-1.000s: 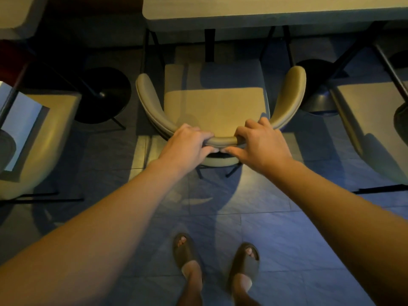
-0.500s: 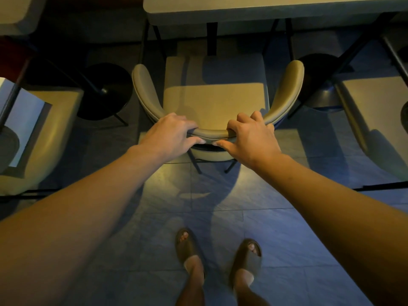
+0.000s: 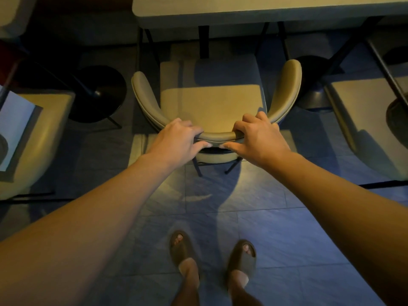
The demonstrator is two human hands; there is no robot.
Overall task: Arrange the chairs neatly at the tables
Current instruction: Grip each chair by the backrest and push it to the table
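A beige padded chair (image 3: 212, 102) with a curved wraparound back stands in front of me, its seat facing a pale table (image 3: 242, 9) at the top of the view. The seat's far edge lies near the table's front edge. My left hand (image 3: 176, 140) grips the curved backrest left of its middle. My right hand (image 3: 258, 138) grips it right of the middle, fingers curled over the top rim and thumb under it. Both arms are stretched forward.
A second beige chair (image 3: 39, 138) stands at the left with a pale sheet on it, a third (image 3: 364, 120) at the right. Round black table bases (image 3: 99, 93) rest on the tiled floor. My sandalled feet (image 3: 212, 255) stand behind the chair.
The chair has slid forward toward the table with both hands still on its backrest. My hands have spread slightly apart along the rim.
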